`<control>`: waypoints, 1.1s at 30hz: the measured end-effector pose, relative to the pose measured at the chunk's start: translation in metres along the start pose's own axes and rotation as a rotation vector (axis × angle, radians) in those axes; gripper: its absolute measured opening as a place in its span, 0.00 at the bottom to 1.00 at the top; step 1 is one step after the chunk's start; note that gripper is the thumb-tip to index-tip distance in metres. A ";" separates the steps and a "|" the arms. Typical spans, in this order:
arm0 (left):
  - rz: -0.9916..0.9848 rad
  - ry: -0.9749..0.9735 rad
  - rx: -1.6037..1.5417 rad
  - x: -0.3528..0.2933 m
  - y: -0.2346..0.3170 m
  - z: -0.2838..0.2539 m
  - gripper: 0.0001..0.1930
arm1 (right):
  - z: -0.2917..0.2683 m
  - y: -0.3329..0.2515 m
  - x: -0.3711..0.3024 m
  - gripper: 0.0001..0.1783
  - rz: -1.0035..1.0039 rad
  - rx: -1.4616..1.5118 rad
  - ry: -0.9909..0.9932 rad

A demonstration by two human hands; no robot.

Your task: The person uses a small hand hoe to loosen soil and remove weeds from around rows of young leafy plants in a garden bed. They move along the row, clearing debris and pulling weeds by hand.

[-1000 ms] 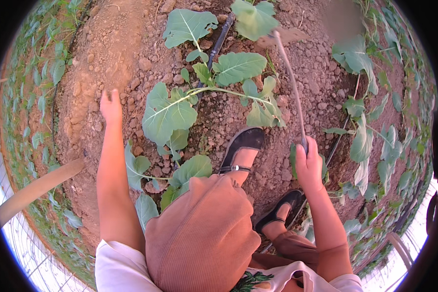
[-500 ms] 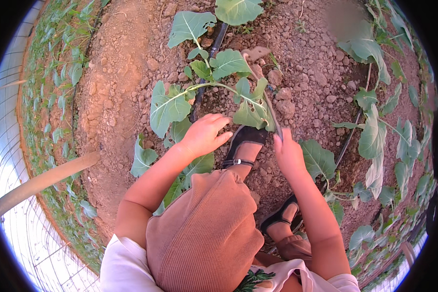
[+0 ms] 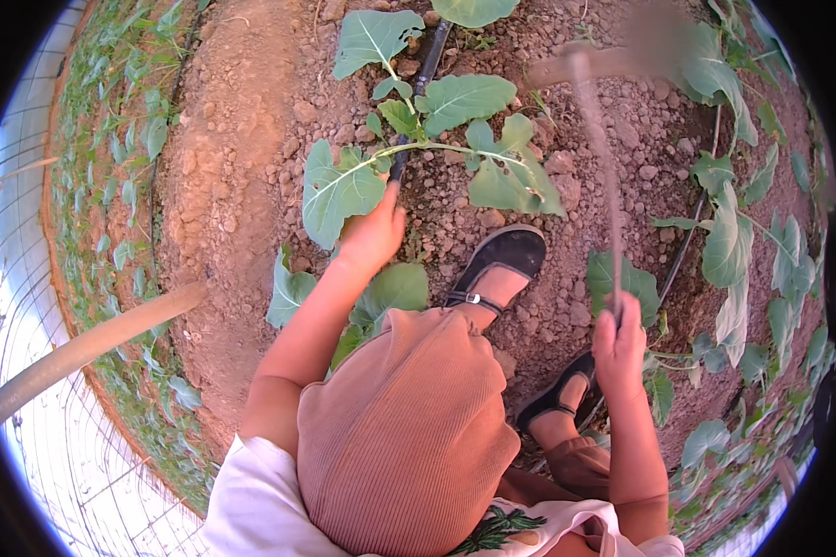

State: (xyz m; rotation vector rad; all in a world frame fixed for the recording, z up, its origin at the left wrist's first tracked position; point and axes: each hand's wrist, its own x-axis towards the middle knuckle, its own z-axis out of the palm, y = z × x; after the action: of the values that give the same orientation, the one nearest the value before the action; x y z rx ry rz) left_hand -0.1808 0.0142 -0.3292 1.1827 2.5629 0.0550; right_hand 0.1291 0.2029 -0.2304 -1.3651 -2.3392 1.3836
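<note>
My left hand reaches beneath a broad-leafed green plant. Its fingers close at a black drip hose running past the stem, though a leaf partly covers the grip. In my right hand, out to the right of my foot, is the thin handle of a small hoe. The handle points away from me, and the hoe's head is smeared by motion above the soil. Some of the plant's leaves have holes in them.
A black shoe stands just right of the plant, the other shoe nearer my right forearm. More leafy plants line a second hose at right. A slanting pole crosses the left side. Cloddy soil lies between the rows.
My left hand has moved forward under the leaves to the hose. My right hand has swung the hoe rightward, away from the plant. The near shoe shows more fully from under the leaf.
</note>
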 end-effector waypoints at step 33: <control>0.140 -0.048 -0.098 -0.005 -0.023 0.016 0.35 | 0.181 -0.026 0.101 0.23 -0.157 0.048 -0.792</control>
State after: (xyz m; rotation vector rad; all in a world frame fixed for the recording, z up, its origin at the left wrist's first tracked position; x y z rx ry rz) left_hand -0.1897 -0.0060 -0.3472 1.3073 2.4042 0.1798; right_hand -0.0351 0.1536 -0.3502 -0.6439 -2.7204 2.1948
